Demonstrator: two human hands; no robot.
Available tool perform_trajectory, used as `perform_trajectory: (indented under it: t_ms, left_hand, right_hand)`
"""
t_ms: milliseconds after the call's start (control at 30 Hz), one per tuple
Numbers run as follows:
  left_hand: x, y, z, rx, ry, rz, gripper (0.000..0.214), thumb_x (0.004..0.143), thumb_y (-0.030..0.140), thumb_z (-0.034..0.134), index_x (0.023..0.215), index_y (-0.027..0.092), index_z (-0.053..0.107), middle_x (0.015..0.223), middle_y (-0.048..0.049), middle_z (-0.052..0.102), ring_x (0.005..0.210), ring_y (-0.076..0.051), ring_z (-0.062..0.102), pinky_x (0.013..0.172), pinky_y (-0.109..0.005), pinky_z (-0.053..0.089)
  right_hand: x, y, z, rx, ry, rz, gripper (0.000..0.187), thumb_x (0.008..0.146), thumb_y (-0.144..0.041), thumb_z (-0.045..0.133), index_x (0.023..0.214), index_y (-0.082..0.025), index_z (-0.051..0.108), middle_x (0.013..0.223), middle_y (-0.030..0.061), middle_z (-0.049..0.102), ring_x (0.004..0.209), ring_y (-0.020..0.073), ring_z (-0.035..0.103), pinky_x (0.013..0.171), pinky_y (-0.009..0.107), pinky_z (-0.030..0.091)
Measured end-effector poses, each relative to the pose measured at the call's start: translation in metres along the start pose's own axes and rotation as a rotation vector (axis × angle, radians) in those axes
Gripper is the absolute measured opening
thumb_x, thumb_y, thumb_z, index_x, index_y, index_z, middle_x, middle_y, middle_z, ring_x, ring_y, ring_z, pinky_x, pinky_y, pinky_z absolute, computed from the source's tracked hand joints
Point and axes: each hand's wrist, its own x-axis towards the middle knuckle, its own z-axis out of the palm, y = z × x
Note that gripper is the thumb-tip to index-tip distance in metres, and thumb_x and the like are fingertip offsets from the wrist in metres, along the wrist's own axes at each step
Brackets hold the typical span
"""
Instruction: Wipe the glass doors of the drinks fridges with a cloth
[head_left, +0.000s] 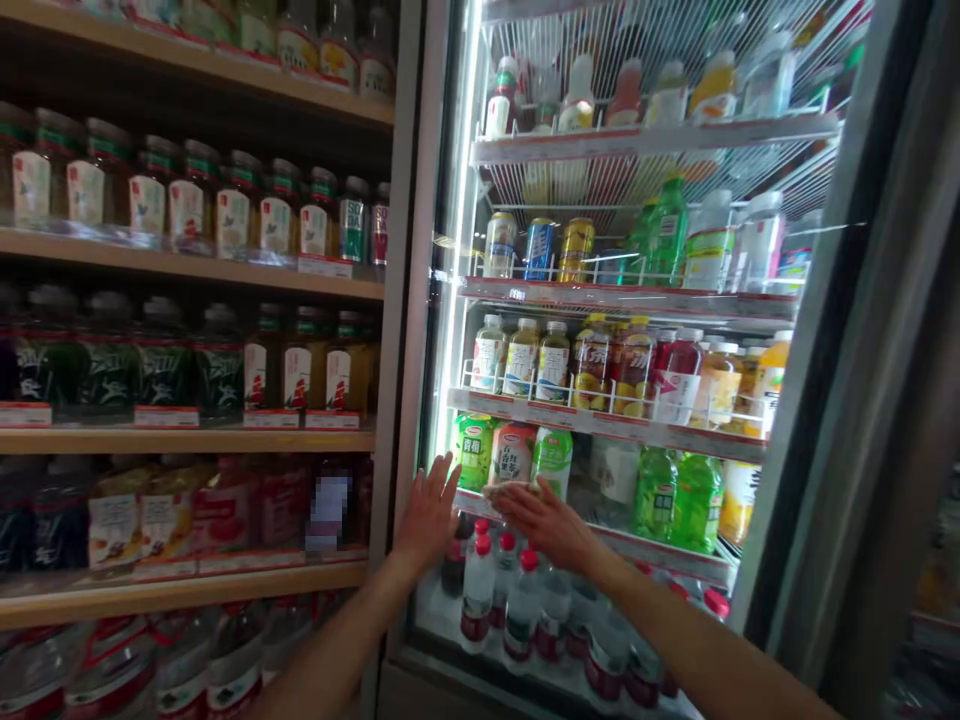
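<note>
My left hand is raised, fingers apart, at the left edge of the cooler's glass door. It holds nothing that I can see. A pale, folded cloth lies under the fingers of my right hand, which is laid over it in front of the glass. Behind the glass, near both hands, stand a green-labelled bottle, a red-labelled tea bottle and another green bottle. The underside of the right palm is hidden.
Red-capped clear bottles fill the cooler's bottom. Higher cooler shelves hold cans and juice bottles. On the left, wooden shelves carry rows of bottles. A metal upright separates shelves from cooler; the door's dark right frame stands opposite.
</note>
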Motion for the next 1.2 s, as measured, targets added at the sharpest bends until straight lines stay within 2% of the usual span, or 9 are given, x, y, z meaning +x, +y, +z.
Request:
perform_trajectory:
  t_ms: [167,233,400,567,633,833,1000,1067,1200]
  left_hand:
    - [0.015,0.015,-0.009,-0.033,0.011,0.011,0.059,0.077,0.014,0.044,0.136,0.014,0.038,0.147,-0.0119,0.032,0.137,-0.025,0.028,0.108,-0.046,0.030]
    - [0.017,0.024,-0.011,-0.041,0.015,0.038,0.060,0.078,0.015,0.044,0.137,0.014,0.036,0.147,-0.0118,0.031,0.137,-0.025,0.027,0.108,-0.046,0.030]
    - [0.017,0.039,-0.012,-0.042,0.023,0.123,0.056,0.080,0.020,0.047,0.135,0.015,0.040,0.145,-0.0115,0.035,0.136,-0.024,0.029,0.109,-0.043,0.028]
    - [0.029,0.057,-0.010,-0.053,0.062,0.150,0.056,0.081,0.020,0.046,0.136,0.014,0.039,0.146,-0.0118,0.034,0.137,-0.025,0.027,0.110,-0.043,0.026]
    - [0.032,0.071,-0.009,-0.066,0.074,0.169,0.055,0.081,0.019,0.044,0.136,0.014,0.039,0.146,-0.0114,0.034,0.137,-0.025,0.027,0.109,-0.043,0.026]
    - [0.033,0.102,-0.006,-0.117,0.092,0.283,0.054,0.082,0.019,0.043,0.136,0.016,0.038,0.147,-0.0096,0.033,0.138,-0.023,0.024,0.112,-0.042,0.022]
    - [0.044,0.113,-0.006,-0.141,0.143,0.293,0.055,0.082,0.022,0.045,0.137,0.016,0.037,0.147,-0.0105,0.032,0.139,-0.024,0.021,0.112,-0.044,0.020]
    - [0.046,0.120,-0.007,-0.155,0.158,0.290,0.054,0.082,0.023,0.046,0.136,0.015,0.038,0.147,-0.0104,0.033,0.139,-0.025,0.022,0.112,-0.045,0.021]
    - [0.044,0.129,-0.008,-0.157,0.200,0.317,0.050,0.084,0.021,0.044,0.133,0.016,0.042,0.145,-0.0095,0.037,0.139,-0.023,0.023,0.112,-0.043,0.021]
  right_hand:
    - [0.023,0.045,-0.021,-0.078,0.076,0.376,0.054,0.084,-0.014,0.044,0.136,-0.024,0.039,0.146,0.0040,0.035,0.140,0.0230,0.016,0.113,0.056,0.004]
    - [0.016,0.037,-0.020,-0.101,0.065,0.352,0.052,0.084,-0.014,0.043,0.136,-0.023,0.041,0.146,0.0042,0.035,0.140,0.0227,0.016,0.113,0.055,0.004]
    - [-0.036,0.005,-0.015,-0.088,0.002,0.057,0.045,0.085,-0.018,0.045,0.130,-0.024,0.048,0.146,-0.0004,0.035,0.141,0.0178,0.014,0.116,0.047,0.006]
    - [-0.042,0.049,-0.042,-0.159,0.050,0.409,0.051,0.084,-0.015,0.046,0.133,-0.025,0.044,0.143,0.0013,0.040,0.140,0.0198,0.016,0.114,0.051,-0.005]
    - [-0.050,0.051,-0.046,-0.173,0.052,0.502,0.050,0.083,-0.016,0.047,0.133,-0.025,0.045,0.143,0.0025,0.040,0.140,0.0217,0.016,0.114,0.051,-0.004]
    - [-0.100,0.014,-0.037,-0.095,-0.087,0.173,0.049,0.084,-0.018,0.047,0.132,-0.028,0.045,0.145,-0.0009,0.038,0.140,0.0174,0.017,0.116,0.047,0.000]
    - [-0.074,0.069,-0.056,-0.230,0.106,0.520,0.045,0.086,-0.019,0.046,0.130,-0.027,0.048,0.142,0.0014,0.042,0.140,0.0201,0.018,0.115,0.050,-0.001]
    - [-0.072,0.074,-0.058,-0.261,0.157,0.598,0.043,0.087,-0.020,0.046,0.129,-0.026,0.049,0.141,0.0019,0.043,0.140,0.0207,0.017,0.115,0.050,0.000]
    - [-0.107,0.036,-0.048,-0.196,0.027,0.411,0.045,0.085,-0.018,0.047,0.129,-0.026,0.049,0.143,-0.0008,0.041,0.141,0.0193,0.011,0.115,0.048,-0.001]
